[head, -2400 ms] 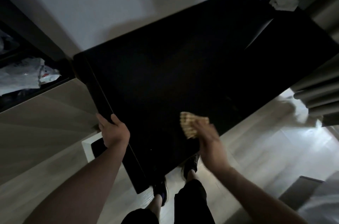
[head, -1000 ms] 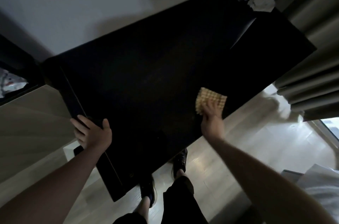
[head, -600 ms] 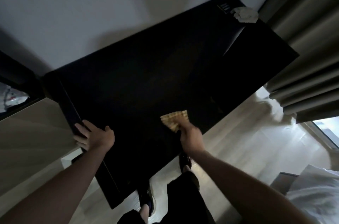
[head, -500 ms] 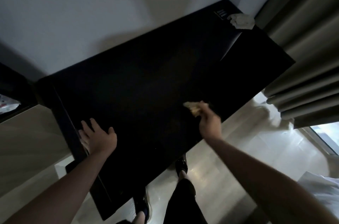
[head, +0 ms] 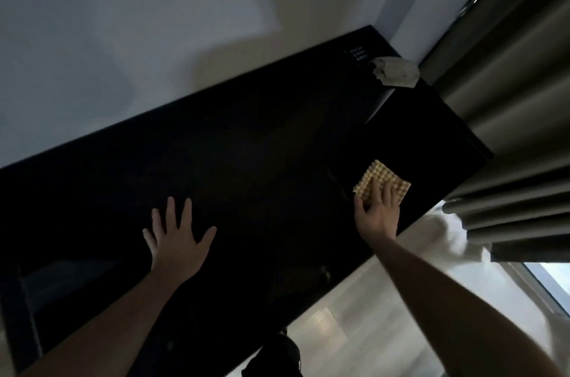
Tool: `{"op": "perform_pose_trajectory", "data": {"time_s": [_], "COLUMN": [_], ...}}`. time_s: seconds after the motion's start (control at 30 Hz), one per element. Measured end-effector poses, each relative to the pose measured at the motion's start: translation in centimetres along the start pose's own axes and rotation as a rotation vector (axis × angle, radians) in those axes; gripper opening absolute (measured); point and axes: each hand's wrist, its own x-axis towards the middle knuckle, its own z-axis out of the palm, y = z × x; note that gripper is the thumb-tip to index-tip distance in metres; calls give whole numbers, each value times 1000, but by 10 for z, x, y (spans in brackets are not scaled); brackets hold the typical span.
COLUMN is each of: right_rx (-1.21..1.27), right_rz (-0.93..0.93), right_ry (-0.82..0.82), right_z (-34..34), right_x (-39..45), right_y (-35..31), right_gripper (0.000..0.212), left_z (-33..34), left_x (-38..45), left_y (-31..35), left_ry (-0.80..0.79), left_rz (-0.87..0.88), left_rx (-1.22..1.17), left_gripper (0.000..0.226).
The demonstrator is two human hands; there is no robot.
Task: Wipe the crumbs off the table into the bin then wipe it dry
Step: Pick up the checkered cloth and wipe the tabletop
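On the dark table (head: 262, 160), my left hand (head: 177, 241) lies flat with the fingers spread wide, palm down, holding nothing. My right hand (head: 377, 210) is well apart from it, toward the table's right end and close to the near edge. Its fingers are straight and pressed down on the yellow waffle-textured cloth (head: 382, 180), with the thumb out on the table beside the cloth's left corner. The cloth lies flat under my fingertips, its far half showing beyond them, pointing toward the back of the table. Farther out, at the far right corner against the wall (head: 154, 37), sits a crumpled pale rag (head: 396, 71), just beside a small white-lettered label (head: 357, 54). Grey curtains (head: 509, 99) hang past the table's right end, over a pale floor (head: 354, 330).
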Motion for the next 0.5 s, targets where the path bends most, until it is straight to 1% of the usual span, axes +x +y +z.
{"op": "perform_pose_trajectory", "data": {"time_s": [0.07, 0.13, 0.2, 0.27, 0.33, 0.4, 0.5], "right_rx": [21, 90, 179, 248, 280, 256, 212], "right_rz": [18, -101, -247, -391, -542, -700, -942], "right_ry": [116, 179, 158, 67, -66, -194, -411], "right_z": [8, 15, 26, 38, 45, 50, 54], "right_x": [-7, -15, -32, -56, -81, -102, -109], "right_y": [-15, -36, -64, -98, -132, -156, -171], "right_gripper": [55, 47, 46, 47, 51, 51, 49], "left_z": [5, 7, 7, 3, 0, -3, -13], "left_x": [2, 1, 1, 2, 2, 2, 0], "left_y": [5, 7, 7, 8, 8, 7, 2], "left_ry": [-19, -28, -46, -72, -84, -86, -87], "left_rz": [-18, -30, -42, -46, -37, -31, -21], "left_rx": [24, 34, 42, 41, 39, 24, 27], "left_gripper": [93, 95, 95, 96, 96, 97, 99]}}
